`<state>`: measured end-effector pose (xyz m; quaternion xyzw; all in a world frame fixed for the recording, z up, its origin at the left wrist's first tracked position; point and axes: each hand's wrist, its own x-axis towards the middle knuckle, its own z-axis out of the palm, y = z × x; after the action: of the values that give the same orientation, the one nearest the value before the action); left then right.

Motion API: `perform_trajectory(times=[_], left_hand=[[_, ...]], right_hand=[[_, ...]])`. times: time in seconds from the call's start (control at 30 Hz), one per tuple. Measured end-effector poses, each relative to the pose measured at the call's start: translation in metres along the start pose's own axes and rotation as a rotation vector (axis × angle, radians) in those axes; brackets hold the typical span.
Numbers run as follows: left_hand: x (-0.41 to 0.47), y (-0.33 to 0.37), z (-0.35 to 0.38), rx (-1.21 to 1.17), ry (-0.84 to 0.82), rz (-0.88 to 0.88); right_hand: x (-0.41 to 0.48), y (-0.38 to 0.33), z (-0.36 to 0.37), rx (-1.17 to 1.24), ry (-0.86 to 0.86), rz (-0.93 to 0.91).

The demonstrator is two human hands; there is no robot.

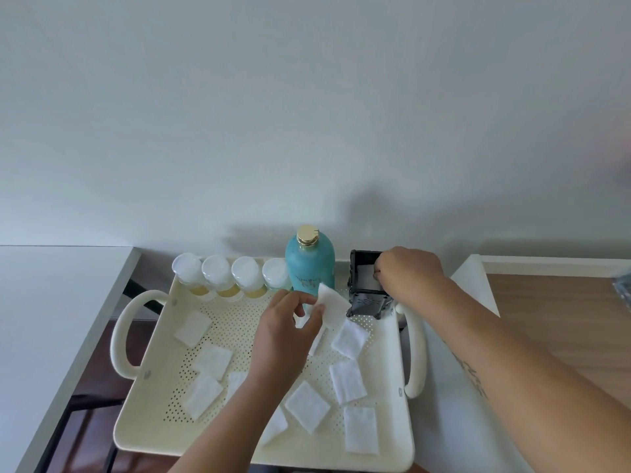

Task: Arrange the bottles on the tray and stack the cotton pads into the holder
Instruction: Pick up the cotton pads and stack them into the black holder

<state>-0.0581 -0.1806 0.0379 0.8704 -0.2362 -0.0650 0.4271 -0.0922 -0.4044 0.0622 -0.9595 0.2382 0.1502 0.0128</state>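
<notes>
A cream perforated tray (143, 435) with two handles holds several small clear bottles (218, 278) with white caps in a row along its far edge. A tall teal bottle (309, 264) with a gold cap stands beside them. At the tray's far right corner stands a black square holder (362, 295) with a white pad inside. My right hand (409, 274) is over the holder, its fingertips down in the opening on that pad. My left hand (283, 332) pinches a white cotton pad (333, 307) just left of the holder. Several square pads (307, 406) lie scattered on the tray.
The tray rests across a gap between a white tabletop (51, 319) on the left and a white surface (471, 285) on the right. A wood-toned surface (563, 308) lies further right. A plain wall rises behind. Dark frame legs (68, 421) show below left.
</notes>
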Motion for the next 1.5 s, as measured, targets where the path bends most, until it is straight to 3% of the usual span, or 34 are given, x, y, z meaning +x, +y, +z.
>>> perform_trajectory(times=[0.17, 0.23, 0.4, 0.7, 0.83, 0.97, 1.13, 1.27, 1.5], left_hand=[[0.001, 0.003, 0.0, 0.001, 0.01, 0.023], [0.002, 0.003, -0.001, 0.0, 0.014, 0.038], [0.005, 0.003, -0.003, -0.019, 0.006, 0.063], [0.006, -0.007, -0.007, -0.062, -0.008, 0.084], [0.006, -0.015, -0.013, -0.064, -0.041, 0.096], [0.012, -0.046, -0.026, -0.014, 0.005, -0.011], [0.025, -0.098, -0.051, 0.209, 0.057, -0.215], [0.037, -0.129, -0.07, 0.36, -0.007, -0.4], [0.041, -0.143, -0.077, 0.614, -0.067, -0.467]], right_hand=[[-0.006, 0.002, -0.007, 0.042, -0.054, 0.03], [-0.016, 0.006, -0.012, 0.115, 0.028, 0.01], [-0.058, -0.005, -0.02, 0.697, 0.241, -0.114], [-0.072, -0.034, 0.017, 1.101, 0.086, -0.08], [-0.068, -0.038, 0.017, 1.119, 0.103, -0.078], [-0.062, -0.032, 0.011, 1.089, 0.16, -0.063], [-0.058, -0.015, 0.008, 1.113, 0.339, 0.039], [-0.053, -0.009, 0.015, 1.11, 0.45, 0.154], [-0.047, -0.019, 0.034, 1.103, 0.469, 0.283]])
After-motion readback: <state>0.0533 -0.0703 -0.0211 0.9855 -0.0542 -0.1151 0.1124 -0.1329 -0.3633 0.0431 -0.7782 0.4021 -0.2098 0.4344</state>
